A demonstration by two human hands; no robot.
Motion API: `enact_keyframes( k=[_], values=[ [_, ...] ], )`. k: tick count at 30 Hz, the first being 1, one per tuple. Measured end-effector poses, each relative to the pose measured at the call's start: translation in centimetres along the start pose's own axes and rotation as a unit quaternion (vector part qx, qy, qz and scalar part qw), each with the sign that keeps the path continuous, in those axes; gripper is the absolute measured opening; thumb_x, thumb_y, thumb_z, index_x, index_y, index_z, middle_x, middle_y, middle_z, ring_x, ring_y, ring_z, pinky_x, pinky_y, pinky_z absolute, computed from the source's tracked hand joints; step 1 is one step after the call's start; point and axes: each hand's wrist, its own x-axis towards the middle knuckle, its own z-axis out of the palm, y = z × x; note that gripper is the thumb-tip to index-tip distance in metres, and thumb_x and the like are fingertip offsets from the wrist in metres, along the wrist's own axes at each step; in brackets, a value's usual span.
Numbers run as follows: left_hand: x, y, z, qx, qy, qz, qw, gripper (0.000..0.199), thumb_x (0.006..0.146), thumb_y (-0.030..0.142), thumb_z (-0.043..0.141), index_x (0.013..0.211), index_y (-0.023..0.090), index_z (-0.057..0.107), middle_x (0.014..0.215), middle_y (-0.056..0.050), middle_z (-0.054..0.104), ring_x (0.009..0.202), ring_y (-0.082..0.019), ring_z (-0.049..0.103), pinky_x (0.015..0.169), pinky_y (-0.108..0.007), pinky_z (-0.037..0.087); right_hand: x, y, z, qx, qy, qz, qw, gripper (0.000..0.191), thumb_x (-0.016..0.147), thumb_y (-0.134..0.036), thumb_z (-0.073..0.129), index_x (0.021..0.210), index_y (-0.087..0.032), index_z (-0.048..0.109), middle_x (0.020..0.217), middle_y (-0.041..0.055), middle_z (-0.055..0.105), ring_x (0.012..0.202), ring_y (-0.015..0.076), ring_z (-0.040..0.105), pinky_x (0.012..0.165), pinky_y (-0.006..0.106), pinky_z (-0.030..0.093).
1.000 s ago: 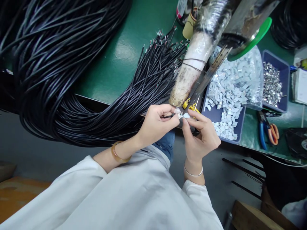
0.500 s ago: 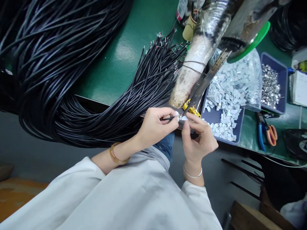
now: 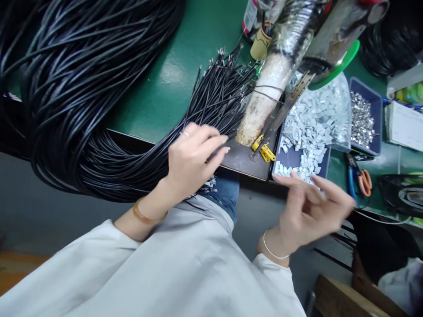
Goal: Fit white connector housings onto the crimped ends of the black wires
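My left hand [image 3: 198, 152] is over the edge of the bundle of black cables [image 3: 155, 163], its fingers apart and curved, with nothing visible between them. Slightly blurred, my right hand [image 3: 313, 204] has its fingers spread at the front edge of the blue tray [image 3: 292, 159] of small white pieces [image 3: 309, 149]. Nothing shows in it. A yellow clip-like part [image 3: 266, 152] lies on the dark plate [image 3: 243, 158] between the hands. Below my left hand, white-tagged cable ends [image 3: 209, 185] hang near my lap.
A wrapped white post [image 3: 264, 101] and a metal arm [image 3: 291, 105] slant over the plate. Farther right are a tray of metal parts [image 3: 363, 121], orange-and-blue pliers [image 3: 360, 178] and papers [image 3: 405, 125]. A yellow cup [image 3: 260, 45] stands at the back.
My hands have moved apart, the left one leftward and the right one rightward to the tray. The cable and white piece held between them are no longer in the fingers.
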Motion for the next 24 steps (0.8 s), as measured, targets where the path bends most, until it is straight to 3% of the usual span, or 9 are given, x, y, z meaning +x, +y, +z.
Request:
enact_keyframes(
  k=[2,5,7,9,12,18,20,22,24],
  values=[
    [0.8,-0.5,0.0,0.103,-0.006,-0.008,0.995,0.022,0.087,0.019,0.060,0.105,0.019,0.072,0.106,-0.013,0.069,0.102,-0.029,0.061,0.087,-0.043,0.047,0.4,-0.2,1.7,0.015,-0.005,-0.022,1.000,0.010,0.087,-0.017,0.065,0.094,-0.023,0.062,0.079,-0.0035,0.073,0.077,0.0173,0.077,0.093,0.041,0.062],
    [0.7,-1.6,0.0,0.153,-0.036,0.021,0.987,0.027,0.088,0.016,0.055,0.109,0.019,0.071,0.097,-0.012,0.068,0.096,-0.029,0.061,0.083,-0.042,0.047,1.3,1.1,2.1,-0.007,0.002,-0.017,1.000,0.010,0.084,-0.023,0.069,0.082,-0.021,0.059,0.068,-0.0053,0.068,0.058,0.0142,0.071,0.073,0.034,0.062],
    [-0.1,-2.7,-0.5,0.137,0.006,0.031,0.990,0.028,0.090,0.018,0.053,0.111,0.021,0.071,0.092,-0.010,0.067,0.090,-0.027,0.061,0.083,-0.042,0.047,2.2,2.5,1.4,-0.079,0.035,-0.008,0.996,0.014,0.084,-0.028,0.069,0.079,-0.021,0.057,0.065,-0.0054,0.061,0.049,0.0109,0.061,0.054,0.027,0.051],
    [-0.9,-3.6,-1.2,0.103,0.082,0.009,0.991,0.028,0.090,0.021,0.056,0.113,0.022,0.071,0.089,-0.008,0.066,0.085,-0.024,0.060,0.083,-0.040,0.047,3.5,4.1,0.5,-0.160,0.040,-0.015,0.986,0.015,0.084,-0.030,0.067,0.076,-0.022,0.056,0.062,-0.0049,0.056,0.050,0.0107,0.055,0.053,0.028,0.045],
    [-1.5,-4.2,-2.4,0.030,0.157,-0.031,0.987,0.025,0.090,0.025,0.061,0.112,0.025,0.072,0.087,-0.006,0.065,0.080,-0.020,0.058,0.077,-0.035,0.046,5.7,6.3,0.1,-0.229,-0.053,0.017,0.972,0.014,0.083,-0.030,0.064,0.075,-0.022,0.057,0.065,-0.0023,0.059,0.055,0.0126,0.054,0.059,0.030,0.044],
    [-1.5,-3.7,-2.8,-0.088,0.194,-0.089,0.973,0.014,0.090,0.033,0.064,0.089,0.021,0.071,0.082,-0.002,0.060,0.069,-0.012,0.050,0.066,-0.031,0.041,8.6,8.7,1.5,-0.228,-0.192,0.052,0.953,0.008,0.076,-0.022,0.064,0.070,-0.021,0.058,0.071,-0.0014,0.063,0.067,0.0147,0.058,0.071,0.031,0.044],
    [-1.4,-4.0,-2.7,-0.167,0.234,-0.117,0.951,0.018,0.090,0.040,0.064,0.089,0.021,0.065,0.077,0.000,0.057,0.068,-0.010,0.049,0.064,-0.030,0.042,8.9,8.6,1.6,-0.230,-0.217,0.052,0.947,0.010,0.073,-0.020,0.063,0.067,-0.021,0.056,0.069,-0.0023,0.061,0.066,0.0142,0.056,0.071,0.031,0.043],
    [-1.2,-4.4,-3.0,-0.294,0.279,-0.148,0.902,0.024,0.090,0.046,0.064,0.092,0.024,0.057,0.069,0.004,0.054,0.062,-0.009,0.048,0.057,-0.028,0.042,8.7,8.4,1.4,-0.238,-0.230,0.047,0.943,0.010,0.071,-0.019,0.063,0.065,-0.022,0.055,0.068,-0.0028,0.058,0.065,0.0139,0.055,0.070,0.031,0.042],
    [-0.8,-4.6,-3.6,-0.410,0.264,-0.178,0.855,0.028,0.089,0.050,0.064,0.091,0.026,0.050,0.063,0.008,0.057,0.056,-0.008,0.050,0.050,-0.027,0.043,8.3,8.1,1.1,-0.249,-0.226,0.042,0.941,0.011,0.071,-0.020,0.062,0.065,-0.022,0.053,0.067,-0.0032,0.057,0.064,0.0137,0.053,0.069,0.030,0.041]
  ],
)
